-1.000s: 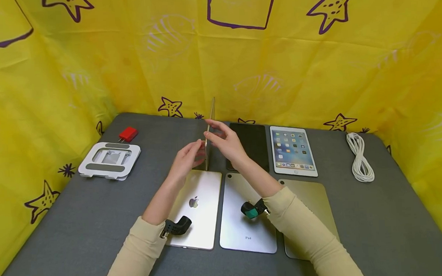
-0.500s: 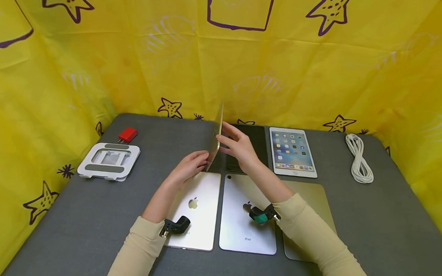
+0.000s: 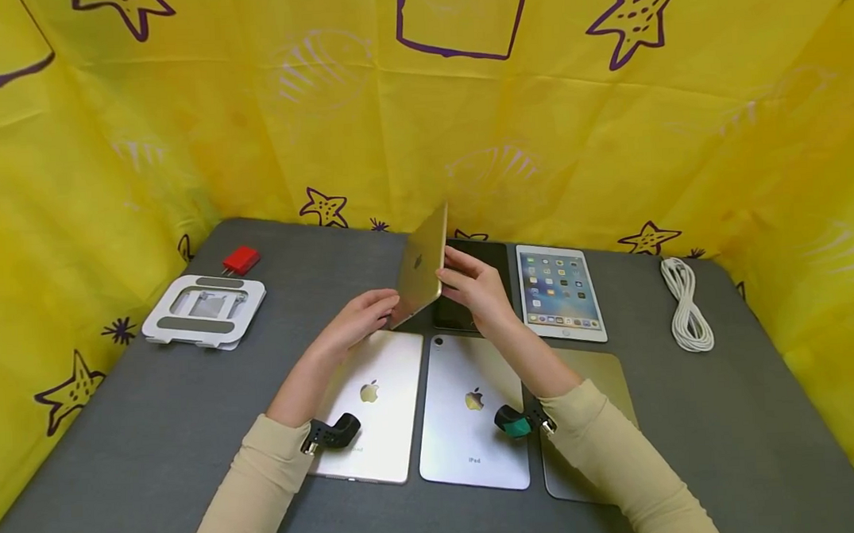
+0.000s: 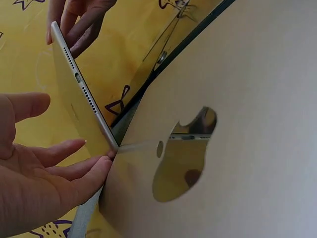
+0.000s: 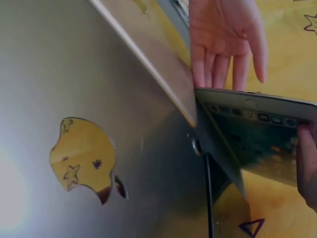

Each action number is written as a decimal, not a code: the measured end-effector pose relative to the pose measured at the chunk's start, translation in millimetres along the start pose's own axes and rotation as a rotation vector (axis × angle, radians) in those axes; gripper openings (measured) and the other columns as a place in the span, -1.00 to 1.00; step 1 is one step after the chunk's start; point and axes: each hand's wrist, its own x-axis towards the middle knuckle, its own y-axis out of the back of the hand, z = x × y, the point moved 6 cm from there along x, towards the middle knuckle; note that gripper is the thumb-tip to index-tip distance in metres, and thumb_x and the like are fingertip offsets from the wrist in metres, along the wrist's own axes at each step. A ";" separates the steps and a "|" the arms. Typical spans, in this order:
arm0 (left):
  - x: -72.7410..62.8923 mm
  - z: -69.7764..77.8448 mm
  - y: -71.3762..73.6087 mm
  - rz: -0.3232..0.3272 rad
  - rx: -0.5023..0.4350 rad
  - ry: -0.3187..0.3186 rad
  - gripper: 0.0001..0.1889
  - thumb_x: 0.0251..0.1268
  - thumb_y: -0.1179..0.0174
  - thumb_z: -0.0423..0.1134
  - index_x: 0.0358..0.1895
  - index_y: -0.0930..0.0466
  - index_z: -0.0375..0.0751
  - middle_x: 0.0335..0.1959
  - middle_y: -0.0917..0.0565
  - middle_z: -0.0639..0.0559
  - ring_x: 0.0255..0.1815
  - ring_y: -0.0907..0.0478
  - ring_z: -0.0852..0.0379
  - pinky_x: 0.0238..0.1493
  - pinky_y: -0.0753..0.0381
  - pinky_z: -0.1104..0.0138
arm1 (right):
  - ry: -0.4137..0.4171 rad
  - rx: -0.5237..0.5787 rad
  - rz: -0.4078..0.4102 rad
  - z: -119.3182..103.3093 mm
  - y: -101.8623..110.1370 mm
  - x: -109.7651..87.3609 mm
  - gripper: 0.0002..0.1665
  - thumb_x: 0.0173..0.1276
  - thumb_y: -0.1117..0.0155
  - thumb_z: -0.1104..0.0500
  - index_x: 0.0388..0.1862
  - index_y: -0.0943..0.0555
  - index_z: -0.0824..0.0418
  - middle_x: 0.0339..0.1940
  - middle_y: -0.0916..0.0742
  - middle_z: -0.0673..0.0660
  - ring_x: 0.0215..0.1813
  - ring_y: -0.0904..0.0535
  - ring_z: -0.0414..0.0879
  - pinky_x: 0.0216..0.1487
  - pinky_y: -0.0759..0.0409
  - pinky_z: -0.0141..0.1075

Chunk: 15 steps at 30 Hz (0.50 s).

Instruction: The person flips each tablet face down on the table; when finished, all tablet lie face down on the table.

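Note:
A gold-backed tablet is held tilted on its lower left edge, its back turned up to the left. My right hand pinches its right edge; in the right wrist view a finger lies against its lit screen side. My left hand is at the lower left corner, fingers extended, the fingertips touching the edge in the left wrist view, thumb held apart. Just in front lie a pale gold tablet and a silver iPad, both back up. Beyond the right hand lies a dark-screened tablet, partly covered.
Another gold tablet lies partly under the right sleeve. A white tablet with a lit screen sits at the back right, near a coiled white cable. On the left are a white folding stand and a red plug charger.
The held tablet has swung from upright and edge-on to leaning right, showing its gold back. My right hand moved right and slightly down with it; my left hand dropped to the lower corner.

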 end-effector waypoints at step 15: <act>-5.3 -0.3 25.0 0.060 0.210 -0.021 -0.38 0.48 -0.04 -0.02 0.42 -0.23 -0.37 0.36 -0.35 -0.29 0.31 -0.34 -0.20 0.36 -0.26 -0.01 | -0.120 -0.086 0.094 28.6 3.6 7.8 -0.40 0.30 -0.20 0.47 0.35 -0.44 0.34 -0.12 -0.58 0.12 -0.16 -0.58 -0.17 0.06 -0.61 -0.27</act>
